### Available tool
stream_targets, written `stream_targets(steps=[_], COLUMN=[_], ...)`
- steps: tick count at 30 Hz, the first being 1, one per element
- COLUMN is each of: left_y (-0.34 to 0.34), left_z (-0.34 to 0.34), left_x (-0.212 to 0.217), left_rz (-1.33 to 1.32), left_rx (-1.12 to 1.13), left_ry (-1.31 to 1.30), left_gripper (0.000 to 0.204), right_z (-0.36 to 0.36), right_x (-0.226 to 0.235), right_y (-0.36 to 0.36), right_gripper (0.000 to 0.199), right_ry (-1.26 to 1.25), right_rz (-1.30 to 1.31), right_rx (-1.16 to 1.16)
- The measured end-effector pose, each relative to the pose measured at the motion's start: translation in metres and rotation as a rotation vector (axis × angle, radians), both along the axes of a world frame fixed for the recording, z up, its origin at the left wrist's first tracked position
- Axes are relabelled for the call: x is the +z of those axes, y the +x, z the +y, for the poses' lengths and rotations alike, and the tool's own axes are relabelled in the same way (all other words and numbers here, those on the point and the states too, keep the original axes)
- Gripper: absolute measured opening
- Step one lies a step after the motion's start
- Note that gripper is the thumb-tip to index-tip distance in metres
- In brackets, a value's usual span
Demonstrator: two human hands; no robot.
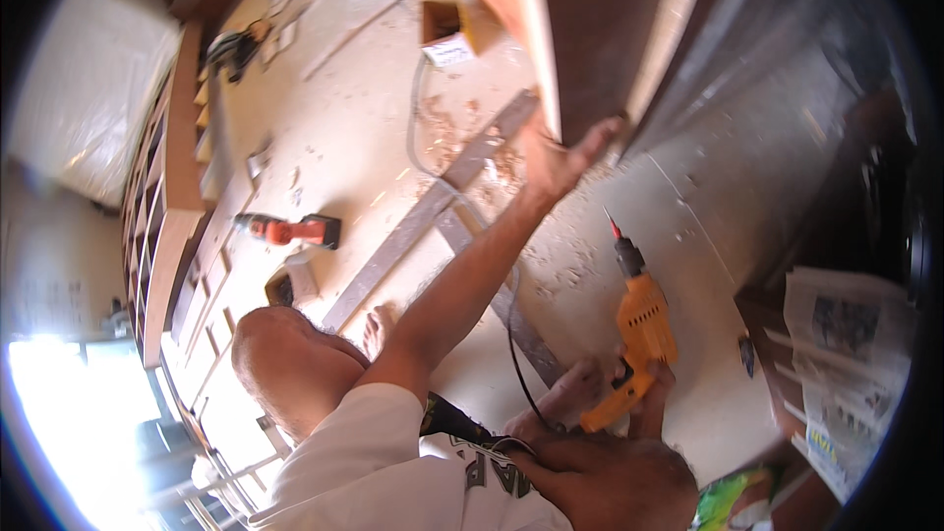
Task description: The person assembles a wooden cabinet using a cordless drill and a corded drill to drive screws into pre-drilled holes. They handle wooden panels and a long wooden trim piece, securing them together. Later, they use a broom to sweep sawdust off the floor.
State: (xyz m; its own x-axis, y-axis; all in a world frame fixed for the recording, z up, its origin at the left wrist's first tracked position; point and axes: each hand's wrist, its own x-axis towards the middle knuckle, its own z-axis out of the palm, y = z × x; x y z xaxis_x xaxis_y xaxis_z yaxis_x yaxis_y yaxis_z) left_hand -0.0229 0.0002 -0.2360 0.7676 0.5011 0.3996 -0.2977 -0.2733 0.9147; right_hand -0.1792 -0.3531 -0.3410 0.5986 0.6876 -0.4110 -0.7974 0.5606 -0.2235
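A brown wooden carcass with pale edges (590,39) rises at the top centre and leans over the floor. My left hand (559,162) grips its lower end, with the thumb out to the right and the other fingers partly hidden. In my right hand (657,383) is a yellow corded drill (646,320), held by the handle. Its dark chuck and thin red-collared bit (615,226) point up and away, apart from the wood. A black cord (518,369) trails from the handle's base.
Wooden strips (393,246) lie across the floor among wood shavings (457,138). An orange cordless drill (290,230) rests at left, near a slotted wooden frame (162,226). A small open box (447,31) stands beyond. At right, printed plastic sheeting (846,334) covers a stack.
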Motion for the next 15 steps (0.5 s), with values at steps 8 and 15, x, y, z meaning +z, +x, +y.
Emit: stream_targets(steps=[8,15], left_y=[-0.06,-0.073], left_z=[0.205,0.341], left_x=[0.044,0.084], left_rz=[0.414,1.068], left_rx=[-0.188,0.001], left_ry=[1.005,1.34], left_gripper=[0.054,0.041], right_z=[0.071,0.225], right_x=[0.065,0.149], right_y=[0.023,0.039], right_gripper=[0.082,0.083], right_ry=[-0.008,-0.677], right_rz=[-0.412,-1.465], right_rx=[0.354,0.585])
